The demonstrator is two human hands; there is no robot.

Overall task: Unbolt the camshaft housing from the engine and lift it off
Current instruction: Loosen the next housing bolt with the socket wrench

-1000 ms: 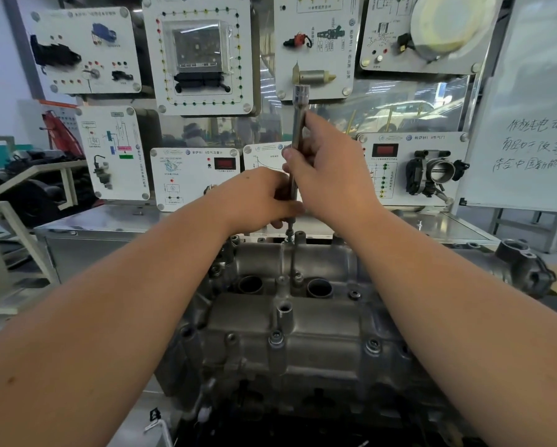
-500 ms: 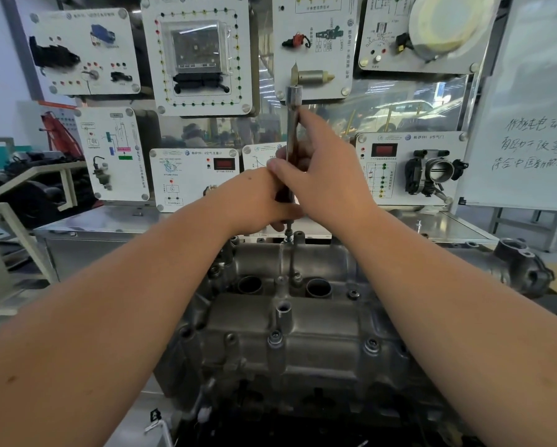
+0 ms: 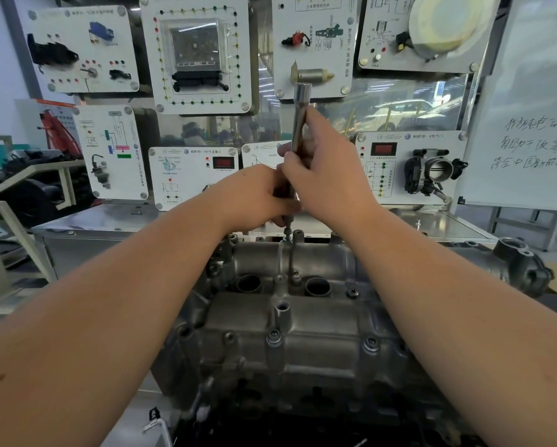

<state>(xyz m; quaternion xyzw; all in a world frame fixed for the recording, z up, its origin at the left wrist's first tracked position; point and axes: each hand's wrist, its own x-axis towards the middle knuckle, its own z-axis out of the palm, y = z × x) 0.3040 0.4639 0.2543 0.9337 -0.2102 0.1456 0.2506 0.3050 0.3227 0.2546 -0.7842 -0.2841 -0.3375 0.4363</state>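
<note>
Camshaft housing point(image 3: 286, 330) far-edge bolt point(image 3: 286, 234) needs the socket extension point(image 3: 298, 124), gripped by left hand point(image 3: 254, 198) and right hand point(image 3: 328, 175), kept upright.

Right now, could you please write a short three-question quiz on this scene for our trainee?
1. True or false: both hands hold the socket tool.
2. Where does the tool's tip sit? A) on a bolt at the far edge of the camshaft housing B) in a round bore C) on the whiteboard
3. Fill in: the tool stands nearly ____.

Key: 1 true: left hand low, right hand higher. 2 A. 3 upright.
</note>
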